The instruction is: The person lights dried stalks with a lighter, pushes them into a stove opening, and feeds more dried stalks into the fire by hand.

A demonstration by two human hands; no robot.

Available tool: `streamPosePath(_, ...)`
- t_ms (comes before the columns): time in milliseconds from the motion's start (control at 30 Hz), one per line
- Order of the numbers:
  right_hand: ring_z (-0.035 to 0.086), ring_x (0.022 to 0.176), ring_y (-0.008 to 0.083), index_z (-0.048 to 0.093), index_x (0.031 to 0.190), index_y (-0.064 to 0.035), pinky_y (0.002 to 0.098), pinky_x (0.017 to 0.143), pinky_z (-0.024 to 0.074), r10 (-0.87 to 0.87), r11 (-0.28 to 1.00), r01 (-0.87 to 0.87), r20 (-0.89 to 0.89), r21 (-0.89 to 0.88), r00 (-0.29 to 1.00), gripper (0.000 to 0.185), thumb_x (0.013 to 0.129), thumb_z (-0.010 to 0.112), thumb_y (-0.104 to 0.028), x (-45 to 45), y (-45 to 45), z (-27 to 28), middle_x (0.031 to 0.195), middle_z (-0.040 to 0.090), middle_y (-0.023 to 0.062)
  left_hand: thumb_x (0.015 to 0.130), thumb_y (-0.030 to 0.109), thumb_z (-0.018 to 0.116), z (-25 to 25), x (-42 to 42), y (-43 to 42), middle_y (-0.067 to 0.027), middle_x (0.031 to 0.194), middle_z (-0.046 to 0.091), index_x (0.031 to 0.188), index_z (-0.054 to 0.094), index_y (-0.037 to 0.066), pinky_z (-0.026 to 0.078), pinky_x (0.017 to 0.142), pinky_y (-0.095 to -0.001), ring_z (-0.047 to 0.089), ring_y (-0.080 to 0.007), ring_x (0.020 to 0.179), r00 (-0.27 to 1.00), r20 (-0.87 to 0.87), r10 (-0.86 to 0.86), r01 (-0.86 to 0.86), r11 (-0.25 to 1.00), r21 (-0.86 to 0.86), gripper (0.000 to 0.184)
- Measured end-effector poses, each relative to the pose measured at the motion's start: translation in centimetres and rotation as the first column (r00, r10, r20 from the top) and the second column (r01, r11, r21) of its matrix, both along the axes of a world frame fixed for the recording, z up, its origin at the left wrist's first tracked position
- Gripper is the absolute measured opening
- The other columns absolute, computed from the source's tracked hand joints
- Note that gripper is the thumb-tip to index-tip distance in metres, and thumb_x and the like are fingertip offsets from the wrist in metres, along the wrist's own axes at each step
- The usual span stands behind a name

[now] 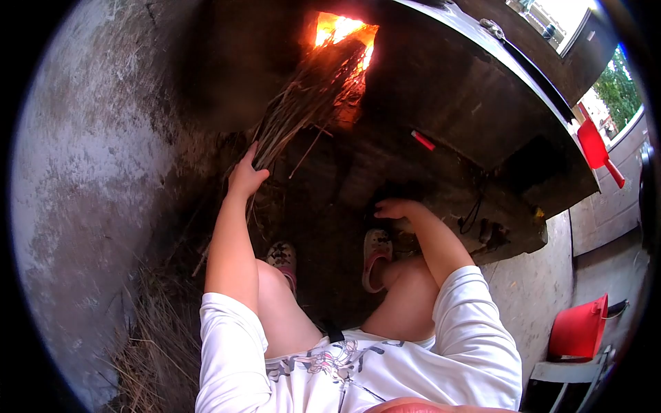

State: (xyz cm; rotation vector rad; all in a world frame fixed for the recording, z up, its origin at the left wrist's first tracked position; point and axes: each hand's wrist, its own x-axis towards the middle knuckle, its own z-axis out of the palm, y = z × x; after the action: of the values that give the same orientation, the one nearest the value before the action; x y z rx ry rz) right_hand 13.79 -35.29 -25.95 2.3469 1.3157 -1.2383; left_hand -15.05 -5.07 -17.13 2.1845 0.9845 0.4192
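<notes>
My left hand (246, 173) is closed round the lower end of a bundle of dry straw (292, 103). The bundle slants up and away from me, its far end inside the stove opening (372, 41), where bright orange fire (336, 29) burns. My right hand (394, 208) hangs above the dark floor near my right shoe (376, 256). Its fingers curl slightly downward; no object shows in them, and the fingertips are partly lost in shadow. A red lighter-like stick (423, 140) with a pale end lies beyond that hand, by the stove's base.
Loose straw (155, 344) is heaped at my left beside the stained wall (89, 158). The dark stove body (447, 89) spans the front. To the right are a red dustpan-like scoop (593, 146) and a red bucket (578, 329) on a grey stool (568, 372).
</notes>
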Motion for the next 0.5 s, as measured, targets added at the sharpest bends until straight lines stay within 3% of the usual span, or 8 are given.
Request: streamPosePath(500,0.028,0.129,0.0315,0.031,0.137,-0.0152,0.0436,0.103,0.0281,0.01,1.0,-0.01,0.007,0.002,1.0,0.07,0.082,0.046,-0.056,1.1,0.2,-2.5,0.142,0.027,0.0111,0.066,0.014,0.064,-0.4,1.3,-0.4,-0.0158,0.127,0.048,0.139,0.027,0.016,0.039,0.091,-0.0354,0.05,-0.0294,0.113,0.995,0.097,-0.018,0.028,0.994,-0.109,0.082)
